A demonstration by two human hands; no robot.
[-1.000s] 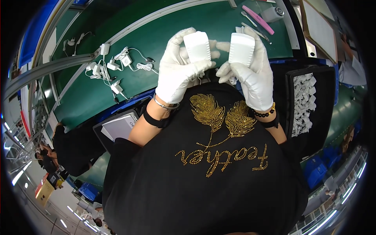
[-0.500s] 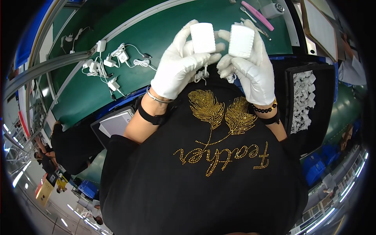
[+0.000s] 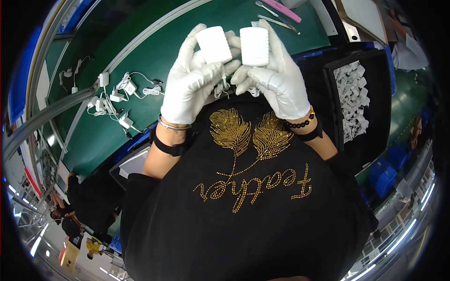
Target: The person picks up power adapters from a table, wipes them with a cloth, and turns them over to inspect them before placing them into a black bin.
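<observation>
White gloves cover both my hands, which are raised close together above the near edge of the green table (image 3: 154, 61). Between the fingers and thumb of my left hand (image 3: 185, 86) is a white power adapter (image 3: 214, 45), tilted a little to the left. My right hand (image 3: 283, 82) grips a second white power adapter (image 3: 254, 47), more upright, with its ridged side edge showing. The two adapters are apart. White coiled cables (image 3: 222, 87) hang under the hands; their upper ends are hidden by the gloves.
Several white adapters with cables (image 3: 115, 96) lie on the table to the left. At the back are a pink strip (image 3: 285, 10) and a toothbrush (image 3: 266, 7). On the right stands a black bin (image 3: 382, 93) filled with white adapters and cables. A metal rail (image 3: 51, 110) crosses the left side.
The view has shifted, so table and bin appear farther left. The left adapter now tilts left, and the right one has turned slightly. Both hands keep their hold.
</observation>
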